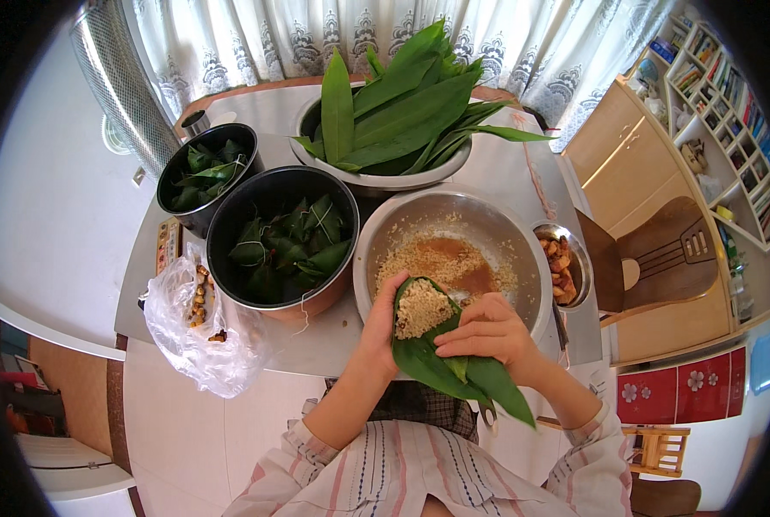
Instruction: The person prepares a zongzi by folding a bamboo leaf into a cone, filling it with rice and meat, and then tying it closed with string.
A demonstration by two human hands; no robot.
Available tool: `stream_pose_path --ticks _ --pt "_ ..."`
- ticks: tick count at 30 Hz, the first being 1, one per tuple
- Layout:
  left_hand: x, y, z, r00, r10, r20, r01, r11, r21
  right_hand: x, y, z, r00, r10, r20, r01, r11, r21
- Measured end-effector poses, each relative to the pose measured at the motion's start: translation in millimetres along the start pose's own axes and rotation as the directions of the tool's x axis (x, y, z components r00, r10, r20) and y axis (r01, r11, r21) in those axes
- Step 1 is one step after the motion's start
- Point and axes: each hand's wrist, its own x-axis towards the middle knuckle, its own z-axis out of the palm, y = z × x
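My left hand (383, 323) grips a green leaf cone (417, 371) packed with pale rice (421, 310). The fingers of my right hand (488, 329) pinch the leaf just below its filled mouth, and the leaf's long tail hangs down to the right. Behind both hands stands a wide steel basin (452, 194) with loose rice (404, 258) and brownish liquid (482, 274). To its left, a dark-lined pot (217, 249) contains several tied, leaf-wrapped rice dumplings (294, 239). A second basin (385, 184) at the back is heaped with long green leaves (404, 123).
A smaller pot (168, 178) of wrapped dumplings stands at the back left. Near the front left edge lies a plastic bag (197, 349) with brown pieces. A steel bowl (588, 271) of browned meat-like chunks sits right, below pink string (536, 174). A wooden chair (669, 258) is beyond.
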Motion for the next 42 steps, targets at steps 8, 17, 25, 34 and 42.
stream_pose_path --ticks 8,17,25,34,42 --pt "8.4 -14.2 -6.2 0.995 0.101 -0.023 -0.1 0.994 0.042 24.9 15.7 -14.5 0.998 0.065 -0.006 -0.063 0.986 0.152" --pt "19.7 -33.9 -10.5 0.966 0.256 0.027 -0.257 0.964 0.072 49.4 39.7 -11.5 0.949 0.296 -0.106 -0.264 0.933 0.243" --pt "28.3 -40.4 13.0 0.883 0.467 -0.049 -0.469 0.882 -0.049 57.1 15.2 8.1 0.647 0.61 -0.458 -0.669 0.742 0.043" --pt "38.6 -56.0 31.3 0.737 0.673 0.064 -0.674 0.724 0.149 46.4 11.9 27.2 0.625 0.49 -0.608 -0.576 0.815 0.066" --pt "39.8 -63.0 13.8 0.748 0.661 0.058 -0.634 0.687 0.354 49.9 22.9 24.7 0.574 0.696 -0.431 -0.66 0.705 0.26"
